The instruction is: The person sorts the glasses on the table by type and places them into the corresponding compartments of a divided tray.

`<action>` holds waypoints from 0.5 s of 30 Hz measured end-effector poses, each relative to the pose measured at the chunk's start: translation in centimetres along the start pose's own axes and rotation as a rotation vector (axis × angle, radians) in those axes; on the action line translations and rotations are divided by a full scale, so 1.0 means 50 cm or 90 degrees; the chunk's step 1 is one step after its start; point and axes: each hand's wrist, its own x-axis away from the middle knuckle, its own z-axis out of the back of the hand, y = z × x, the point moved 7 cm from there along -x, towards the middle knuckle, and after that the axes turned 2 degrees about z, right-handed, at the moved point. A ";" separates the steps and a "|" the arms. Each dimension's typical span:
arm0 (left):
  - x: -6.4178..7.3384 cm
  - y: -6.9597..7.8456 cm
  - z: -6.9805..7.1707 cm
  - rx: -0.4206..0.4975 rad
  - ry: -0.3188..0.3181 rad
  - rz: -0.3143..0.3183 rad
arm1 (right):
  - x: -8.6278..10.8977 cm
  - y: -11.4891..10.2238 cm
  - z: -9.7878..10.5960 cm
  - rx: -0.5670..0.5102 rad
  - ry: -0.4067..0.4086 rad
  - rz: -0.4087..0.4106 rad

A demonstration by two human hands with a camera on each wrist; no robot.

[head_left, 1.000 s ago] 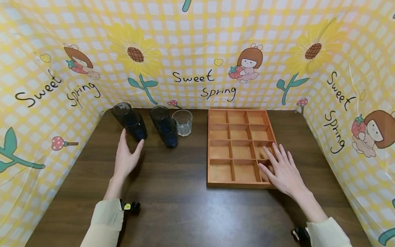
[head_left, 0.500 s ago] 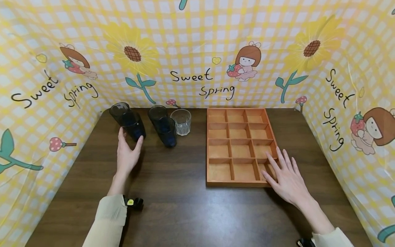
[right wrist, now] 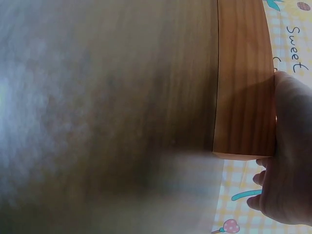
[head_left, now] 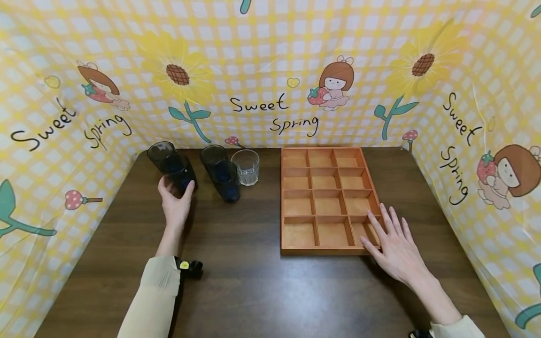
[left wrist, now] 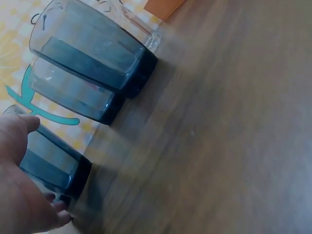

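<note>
My left hand (head_left: 175,206) curls its fingers round a dark blue glass (head_left: 182,168) on the counter (head_left: 253,291), my right hand (head_left: 397,253) resting fingers-spread at the divided tray's (head_left: 325,251) near corner.

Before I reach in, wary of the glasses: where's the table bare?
Bare table: between left wrist and wooden tray, in front of the tray, and a strip right of it beyond the right hand. Crowded: back left, with left hand, dark glasses and clear glass.
</note>
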 end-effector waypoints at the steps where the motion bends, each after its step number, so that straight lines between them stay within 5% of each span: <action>1: -0.002 -0.002 -0.002 0.012 0.002 0.017 | 0.000 0.000 0.000 -0.002 0.000 -0.001; 5: -0.007 -0.003 -0.011 0.032 0.014 0.057 | -0.001 0.001 0.000 -0.009 -0.002 -0.003; 15: -0.021 0.006 -0.033 0.032 0.064 0.062 | 0.000 0.003 -0.002 -0.023 -0.011 -0.016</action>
